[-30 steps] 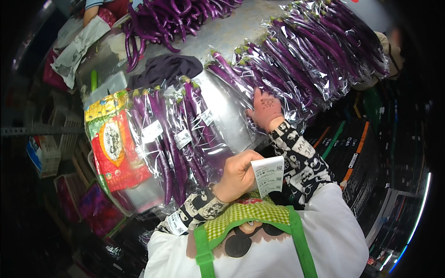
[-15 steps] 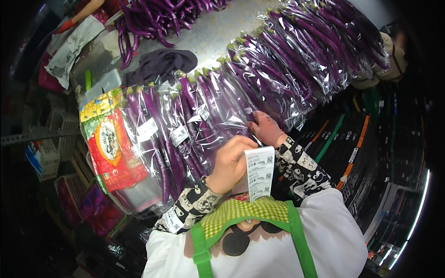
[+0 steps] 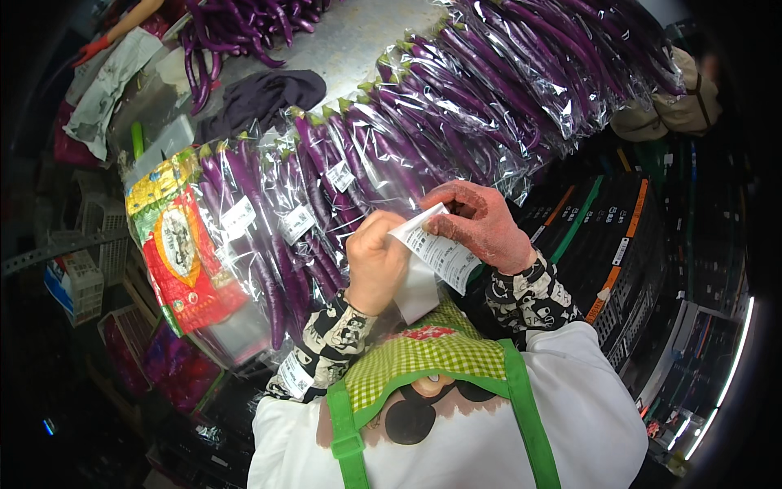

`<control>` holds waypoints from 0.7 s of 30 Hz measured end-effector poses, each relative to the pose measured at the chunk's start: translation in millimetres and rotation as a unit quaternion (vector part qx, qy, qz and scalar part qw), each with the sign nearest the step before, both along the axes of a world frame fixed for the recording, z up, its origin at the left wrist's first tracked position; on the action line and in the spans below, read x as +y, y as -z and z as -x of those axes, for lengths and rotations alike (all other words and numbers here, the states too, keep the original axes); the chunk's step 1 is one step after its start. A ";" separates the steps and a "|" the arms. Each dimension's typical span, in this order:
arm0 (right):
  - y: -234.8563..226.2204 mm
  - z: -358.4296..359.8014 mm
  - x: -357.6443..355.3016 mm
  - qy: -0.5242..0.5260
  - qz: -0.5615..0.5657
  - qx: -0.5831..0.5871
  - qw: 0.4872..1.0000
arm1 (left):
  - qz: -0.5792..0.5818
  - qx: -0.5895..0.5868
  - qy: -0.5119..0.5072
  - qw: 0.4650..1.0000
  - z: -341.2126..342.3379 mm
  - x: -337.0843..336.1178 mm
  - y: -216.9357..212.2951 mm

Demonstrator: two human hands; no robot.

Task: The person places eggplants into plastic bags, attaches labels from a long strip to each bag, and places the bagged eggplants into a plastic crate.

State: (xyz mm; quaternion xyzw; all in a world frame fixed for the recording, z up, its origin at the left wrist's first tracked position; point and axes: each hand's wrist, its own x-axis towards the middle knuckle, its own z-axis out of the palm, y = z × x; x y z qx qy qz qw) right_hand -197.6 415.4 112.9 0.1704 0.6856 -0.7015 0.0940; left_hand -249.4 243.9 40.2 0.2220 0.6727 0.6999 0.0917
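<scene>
Above bagged aubergines (image 3: 326, 187), both hands pinch a label strip (image 3: 436, 254)

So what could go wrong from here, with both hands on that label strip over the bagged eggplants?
The left hand and right hand both pinch the label strip, so it could tear or a sticker could fold onto itself. The bagged eggplants overhang the metal table edge; a nudge might slide one off. Their film is glossy and creased, so a label might sit crooked.

White label strip (image 3: 436, 253), between fingers
</scene>
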 end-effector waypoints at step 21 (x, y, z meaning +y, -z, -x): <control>52.6 25.3 31.0 0.038 0.028 0.135 0.990 | 0.012 -0.231 0.088 0.969 2.5 -4.5 37.8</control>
